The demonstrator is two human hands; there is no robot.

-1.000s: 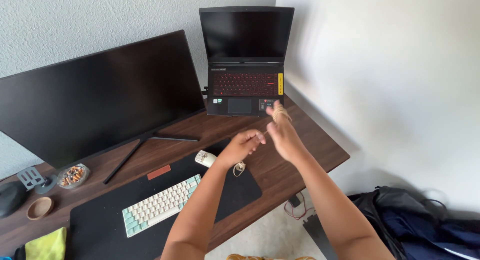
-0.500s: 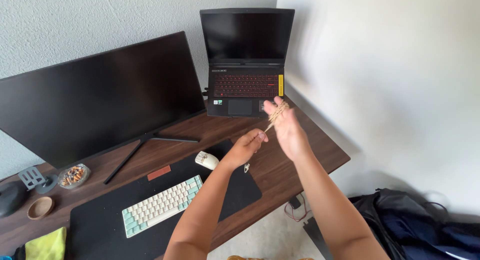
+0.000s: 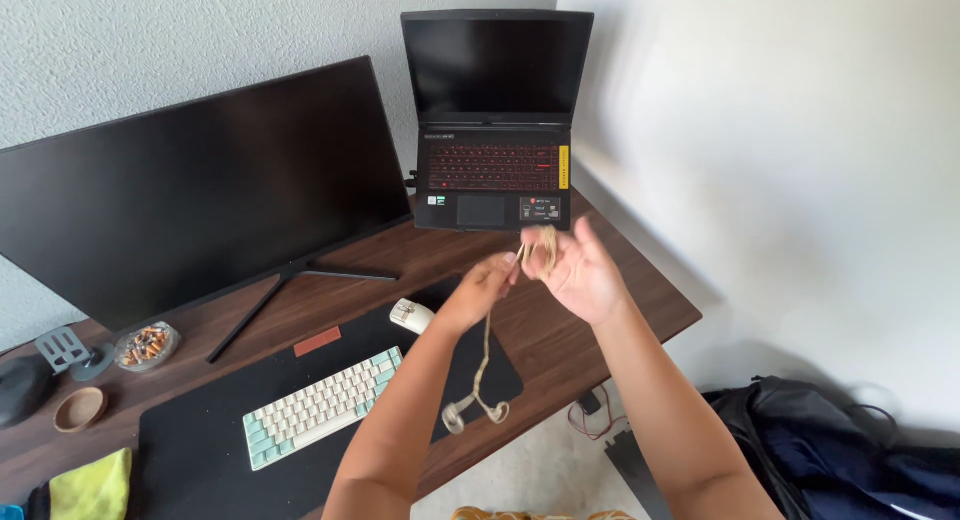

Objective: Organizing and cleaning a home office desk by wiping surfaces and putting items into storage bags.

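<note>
Hands (image 3: 540,272) meet raised over desk (image 3: 650,305) — fingers (image 3: 505,268) pinching cord (image 3: 484,365).

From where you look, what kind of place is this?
Most likely a home desk for computer work, set in the corner of a room. A wide dark monitor, an open laptop and a small keyboard stand on a wooden desk, and a bag lies on the floor.
</note>
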